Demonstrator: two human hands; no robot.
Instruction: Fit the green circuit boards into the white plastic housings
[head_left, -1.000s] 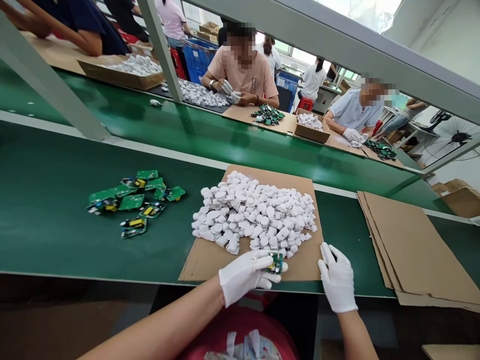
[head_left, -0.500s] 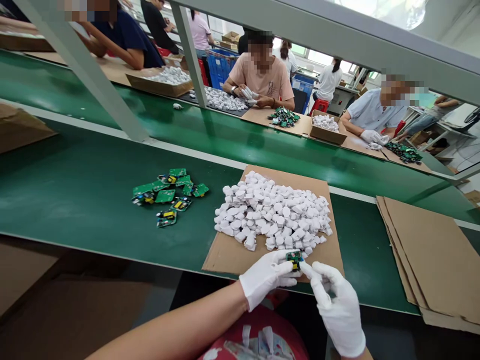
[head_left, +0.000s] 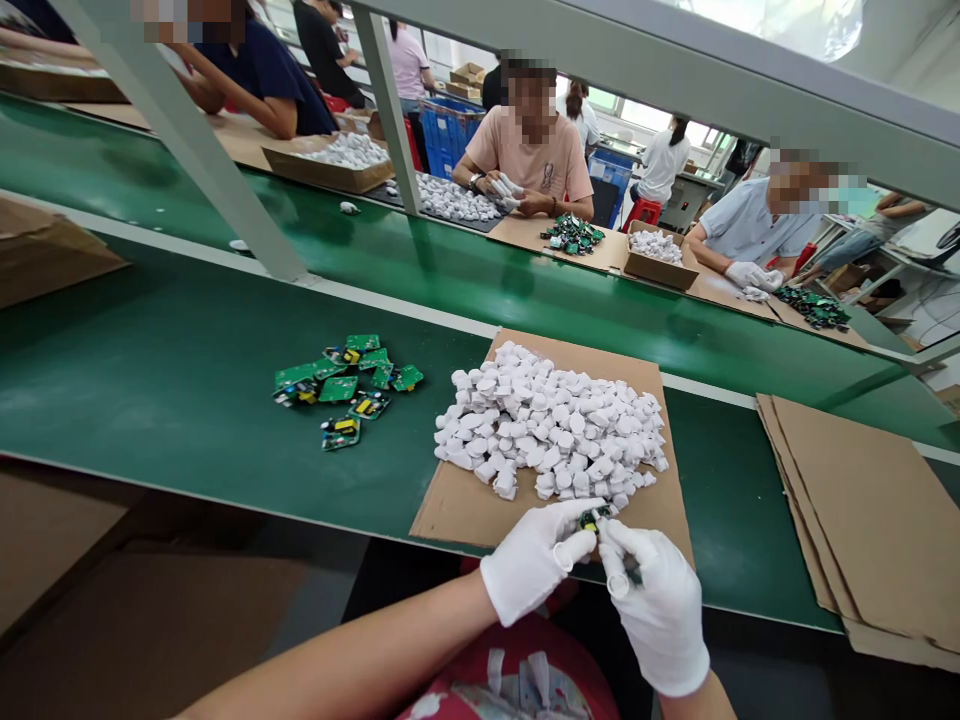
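Note:
A small green circuit board with a yellow part is held between my two white-gloved hands, just over the near edge of the cardboard sheet. My left hand grips it from the left, thumb in front and fingers behind. At the board's right edge, my right hand is closed, its thumb and fingertips pressed against the board; the fingers cover much of it. Right behind the hands lies a large heap of small white-wrapped pieces on the cardboard sheet.
Several loose circuit boards lie left on the green bench. Stacked cardboard sheets lie at the right. A grey frame post rises at the left. Across the green belt, co-workers sit with boards and boxes of white pieces.
My right hand has moved left and in against the board, its fingers drawing closer together. The board has tilted and more of it is covered. The view has shifted slightly.

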